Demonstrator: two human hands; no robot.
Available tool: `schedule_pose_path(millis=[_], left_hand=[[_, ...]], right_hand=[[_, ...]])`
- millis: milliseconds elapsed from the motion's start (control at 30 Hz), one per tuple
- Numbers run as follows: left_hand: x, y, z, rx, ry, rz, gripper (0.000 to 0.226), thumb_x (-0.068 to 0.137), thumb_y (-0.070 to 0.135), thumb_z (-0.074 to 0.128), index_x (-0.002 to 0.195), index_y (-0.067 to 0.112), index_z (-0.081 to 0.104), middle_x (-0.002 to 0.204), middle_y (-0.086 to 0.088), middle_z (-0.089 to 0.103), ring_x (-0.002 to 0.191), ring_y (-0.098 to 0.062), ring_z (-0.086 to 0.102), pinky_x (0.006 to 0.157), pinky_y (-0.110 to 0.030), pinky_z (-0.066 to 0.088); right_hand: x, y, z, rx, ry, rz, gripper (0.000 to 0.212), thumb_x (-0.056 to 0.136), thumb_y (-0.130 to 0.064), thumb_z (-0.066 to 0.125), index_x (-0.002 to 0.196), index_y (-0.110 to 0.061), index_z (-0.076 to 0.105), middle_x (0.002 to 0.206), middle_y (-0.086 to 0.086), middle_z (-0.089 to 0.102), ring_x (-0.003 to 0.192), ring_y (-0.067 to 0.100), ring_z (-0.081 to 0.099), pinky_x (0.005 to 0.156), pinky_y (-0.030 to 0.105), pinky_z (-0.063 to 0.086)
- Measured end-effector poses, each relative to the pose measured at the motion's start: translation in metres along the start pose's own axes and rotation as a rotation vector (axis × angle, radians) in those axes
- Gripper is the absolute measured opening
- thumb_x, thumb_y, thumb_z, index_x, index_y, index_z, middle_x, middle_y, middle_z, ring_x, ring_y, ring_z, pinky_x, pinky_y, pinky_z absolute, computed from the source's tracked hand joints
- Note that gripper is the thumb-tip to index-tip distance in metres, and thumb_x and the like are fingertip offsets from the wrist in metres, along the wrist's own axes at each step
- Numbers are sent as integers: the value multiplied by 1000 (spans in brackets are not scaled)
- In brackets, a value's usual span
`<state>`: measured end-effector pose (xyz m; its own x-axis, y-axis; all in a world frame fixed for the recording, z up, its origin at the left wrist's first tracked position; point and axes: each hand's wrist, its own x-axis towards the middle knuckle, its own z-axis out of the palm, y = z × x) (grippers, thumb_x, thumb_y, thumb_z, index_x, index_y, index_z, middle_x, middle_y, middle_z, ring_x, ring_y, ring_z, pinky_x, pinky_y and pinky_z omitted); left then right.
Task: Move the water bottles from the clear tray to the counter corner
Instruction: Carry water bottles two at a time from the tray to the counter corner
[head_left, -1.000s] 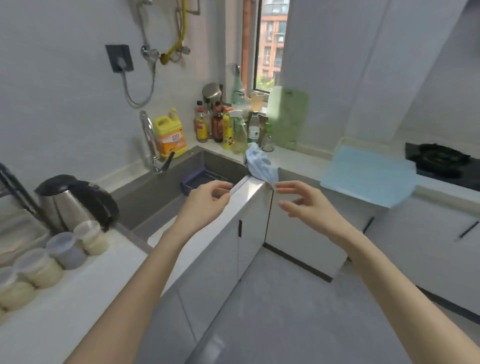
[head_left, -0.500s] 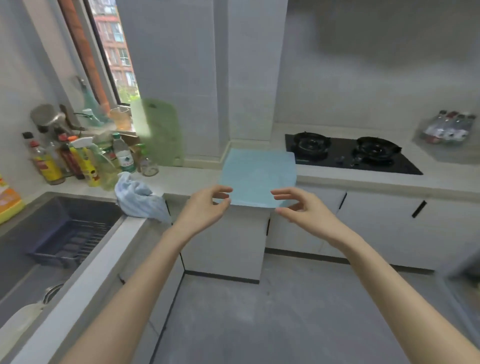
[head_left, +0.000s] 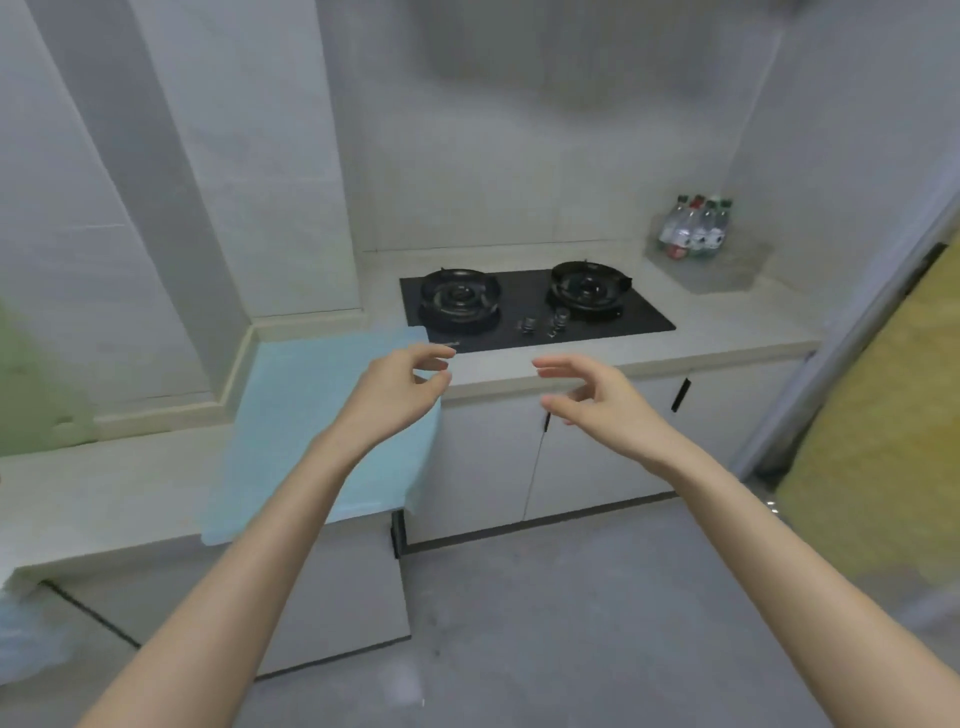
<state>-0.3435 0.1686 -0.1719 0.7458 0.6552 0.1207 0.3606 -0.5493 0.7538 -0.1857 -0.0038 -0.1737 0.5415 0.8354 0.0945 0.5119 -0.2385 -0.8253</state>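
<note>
Head view: water bottles (head_left: 696, 231) sat in clear tray (head_left: 732, 278), apparently none moved; left hand (head_left: 400, 389) and right hand (head_left: 597, 397) loosely curled, empty.

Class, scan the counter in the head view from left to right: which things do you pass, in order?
green board, blurred, at the left edge → light blue mat → left burner → right burner → clear tray with the water bottles standing in it.
</note>
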Motion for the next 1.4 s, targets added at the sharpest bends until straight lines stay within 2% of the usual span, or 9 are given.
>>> schedule_pose_path(millis=[133,267,500,733,867,1033,1200,1333,1400], left_hand=[[82,21,32,-17,-76,59,30,92,23,54,121,29,60,113,10,65,95,-10,62,89,-26,47],[155,46,67,1,-144,113,30,92,24,55,121,29,61,109,12,66,95,-9,61,92,-28,47],[262,77,149,-2,-222,161,29,92,25,55,120,29,61,108,13,65,94,-9,61,91,-29,49],[359,107,237,9,-261,122,27,91,28,55,117,35,62,110,14,67,92,-9,64,93,-36,50],[414,134,280,-2,-244,74,29,92,28,55,121,32,60,109,15,64,95,-7,61,95,-34,49],[482,170,325,12,-230,77,31,93,26,55,123,29,60,113,12,65,96,-3,57,90,-21,40],[546,201,363,31,-251,98,32,93,26,54,124,27,60,116,10,66,104,-9,60,98,-28,43],[599,221,396,-12,-256,118,31,93,24,54,123,26,60,114,9,65,97,-9,60,88,-21,38],[627,230,413,-25,-259,128,31,94,23,53,124,26,59,112,10,64,95,-10,60,86,-21,39]], right_hand=[[50,24,-38,3,75,61,36,89,-19,63,123,-32,58,127,-12,58,90,25,63,87,30,52],[95,51,-79,20,155,111,35,89,-21,63,122,-32,58,125,-15,58,79,9,62,80,20,50],[161,126,-150,18,227,163,35,89,-23,63,122,-34,58,126,-16,58,78,4,63,78,21,51],[234,210,-238,4,214,155,36,88,-23,63,122,-33,59,126,-12,59,89,17,66,91,37,54],[277,252,-293,3,166,163,34,89,-24,64,119,-38,58,124,-14,58,91,17,67,89,30,54],[327,293,-353,-16,131,164,34,89,-24,64,121,-34,58,124,-13,58,80,7,66,80,21,52],[373,328,-403,-22,149,177,35,89,-24,64,122,-33,58,122,-14,58,76,3,63,76,15,47],[413,360,-441,-19,181,200,34,88,-23,65,119,-35,59,121,-14,59,80,6,63,74,17,49],[434,377,-458,-34,204,205,35,87,-23,66,119,-34,60,120,-13,59,80,9,62,75,17,48]])
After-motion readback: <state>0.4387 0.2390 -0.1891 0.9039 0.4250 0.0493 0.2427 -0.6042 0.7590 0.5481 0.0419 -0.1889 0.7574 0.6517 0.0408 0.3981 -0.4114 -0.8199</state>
